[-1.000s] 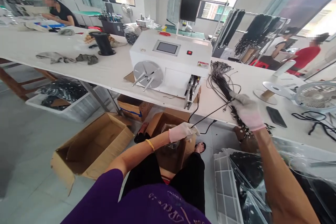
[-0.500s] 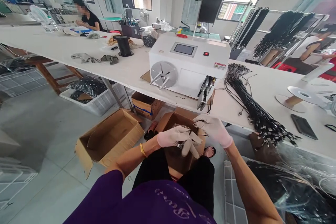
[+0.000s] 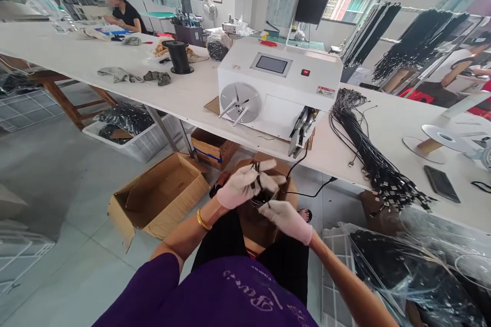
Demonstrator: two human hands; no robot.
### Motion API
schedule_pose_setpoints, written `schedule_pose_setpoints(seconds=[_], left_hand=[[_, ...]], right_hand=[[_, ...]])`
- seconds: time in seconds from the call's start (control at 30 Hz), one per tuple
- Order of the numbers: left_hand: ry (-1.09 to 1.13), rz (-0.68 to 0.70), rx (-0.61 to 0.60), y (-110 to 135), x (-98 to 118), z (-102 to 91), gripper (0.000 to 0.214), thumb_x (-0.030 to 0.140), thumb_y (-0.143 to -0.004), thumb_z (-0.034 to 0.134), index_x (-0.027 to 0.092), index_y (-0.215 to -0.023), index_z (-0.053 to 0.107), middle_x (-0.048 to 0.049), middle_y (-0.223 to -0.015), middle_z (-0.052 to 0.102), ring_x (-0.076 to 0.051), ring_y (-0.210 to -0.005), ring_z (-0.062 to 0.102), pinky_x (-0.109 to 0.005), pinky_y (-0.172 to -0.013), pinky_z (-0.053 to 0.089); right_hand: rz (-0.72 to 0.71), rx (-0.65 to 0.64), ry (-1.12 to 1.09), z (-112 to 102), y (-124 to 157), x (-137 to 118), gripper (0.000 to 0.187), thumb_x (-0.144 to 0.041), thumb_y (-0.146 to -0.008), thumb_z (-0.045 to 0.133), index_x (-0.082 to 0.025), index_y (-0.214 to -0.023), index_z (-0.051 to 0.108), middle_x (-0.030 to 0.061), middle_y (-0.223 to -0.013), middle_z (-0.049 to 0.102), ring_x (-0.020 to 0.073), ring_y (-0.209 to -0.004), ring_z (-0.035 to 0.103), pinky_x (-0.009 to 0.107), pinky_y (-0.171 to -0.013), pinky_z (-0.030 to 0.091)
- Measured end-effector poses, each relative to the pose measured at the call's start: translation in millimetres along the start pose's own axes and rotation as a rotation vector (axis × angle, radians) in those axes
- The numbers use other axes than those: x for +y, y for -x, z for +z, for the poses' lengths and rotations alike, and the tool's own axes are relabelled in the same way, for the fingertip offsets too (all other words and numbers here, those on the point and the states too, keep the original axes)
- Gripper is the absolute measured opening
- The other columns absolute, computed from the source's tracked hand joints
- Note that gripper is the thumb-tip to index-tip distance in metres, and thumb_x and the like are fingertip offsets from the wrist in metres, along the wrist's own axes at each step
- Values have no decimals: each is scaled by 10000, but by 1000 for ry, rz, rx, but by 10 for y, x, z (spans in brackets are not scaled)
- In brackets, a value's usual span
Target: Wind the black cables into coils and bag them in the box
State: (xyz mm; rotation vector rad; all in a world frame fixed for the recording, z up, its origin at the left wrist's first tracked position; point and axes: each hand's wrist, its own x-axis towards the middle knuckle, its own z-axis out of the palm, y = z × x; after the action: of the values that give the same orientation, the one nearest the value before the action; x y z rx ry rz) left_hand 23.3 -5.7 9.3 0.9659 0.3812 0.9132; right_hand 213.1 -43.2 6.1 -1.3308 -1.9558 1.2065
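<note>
Second ago my right hand (image 3: 287, 220) far out at cable bundle (image 3: 368, 156) on table (image 3: 184, 97), drawing one cable out long. Now it is back over lap, just under left hand (image 3: 240, 189); both gloved hands together. Left hand clamps cable (image 3: 256, 176) in fist, two fingers sticking out. Right hand pinches lower loop of same cable. Cable no more stretched, gathered small between hands, above cardboard box (image 3: 253, 222), well apart from bundle. I judge pulling is over and winding by hand goes on.

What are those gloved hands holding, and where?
A thin black cable: the left hand grips its bunched loops, the right hand pinches a strand just below.
</note>
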Motion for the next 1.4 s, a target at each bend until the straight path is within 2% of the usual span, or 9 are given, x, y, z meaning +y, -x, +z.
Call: schedule_pose_setpoints(seconds=[0.2,0.33,0.43,0.63,0.77,0.9,1.03,1.17,1.4], left_hand=[[-54,-382,-168,19,-135,-167,398,381,-692,741,107,-975,682,-47,-546,625,-286,-883,663,-391,-890,447],[284,-92,5,46,-102,-184,500,502,-790,608,116,-1106,625,-10,-519,574,-295,-931,669,-471,-973,399],[94,117,110,-165,-34,-187,455,403,-803,633,154,-1181,584,-19,-657,653,-254,-1046,625,-425,-1014,365],[-675,-144,-92,-396,-231,-156,195,329,-745,679,164,-674,604,-4,-569,604,-133,-600,555,-256,-661,437],[-350,-249,-227,-332,-252,-91,360,511,-792,593,154,-747,576,34,-475,470,-110,-460,474,-257,-536,391],[-16,-224,-230,-362,-205,-6,397,550,-788,587,154,-776,562,92,-387,305,-89,-375,382,-312,-598,453],[17,-134,-151,-447,-185,81,380,525,-823,557,175,-695,481,96,-397,278,-68,-385,346,-277,-579,427],[-231,2,44,-495,-164,130,338,452,-805,619,156,-713,487,36,-571,498,-66,-557,480,-205,-575,382],[-127,-307,-104,-543,-273,176,469,549,-731,664,153,-923,504,-9,-790,554,-83,-578,549,-211,-507,416]], right_hand=[[121,69,-82,-153,-104,255,316,-457,-816,552,-174,-868,682,-6,-667,583,122,-580,491,244,-542,407],[98,-15,-117,3,1,430,398,-465,-905,427,-152,-990,659,15,-694,590,144,-620,535,272,-583,434],[-42,-45,301,22,26,291,299,-338,-936,417,-201,-1045,660,53,-860,649,184,-789,583,311,-717,443],[-191,48,1086,-481,-200,-228,178,-237,-870,552,-202,-775,699,112,-829,643,274,-895,553,401,-799,373],[-49,212,550,-533,-210,-173,212,-300,-887,514,-219,-970,692,45,-827,643,194,-768,575,334,-734,433],[50,116,-133,-456,-221,-74,437,-467,-836,563,-170,-1155,599,15,-785,634,140,-603,553,288,-588,466],[172,50,-330,-525,-218,-173,343,-481,-717,705,-151,-728,610,-23,-554,541,104,-479,495,246,-478,423],[173,154,-618,-619,-146,-267,339,-435,-681,761,-164,-625,565,-29,-568,530,78,-467,455,242,-476,452],[92,392,-691,-509,-219,-29,306,-425,-674,770,-169,-710,608,-7,-629,593,106,-506,510,273,-510,485]])
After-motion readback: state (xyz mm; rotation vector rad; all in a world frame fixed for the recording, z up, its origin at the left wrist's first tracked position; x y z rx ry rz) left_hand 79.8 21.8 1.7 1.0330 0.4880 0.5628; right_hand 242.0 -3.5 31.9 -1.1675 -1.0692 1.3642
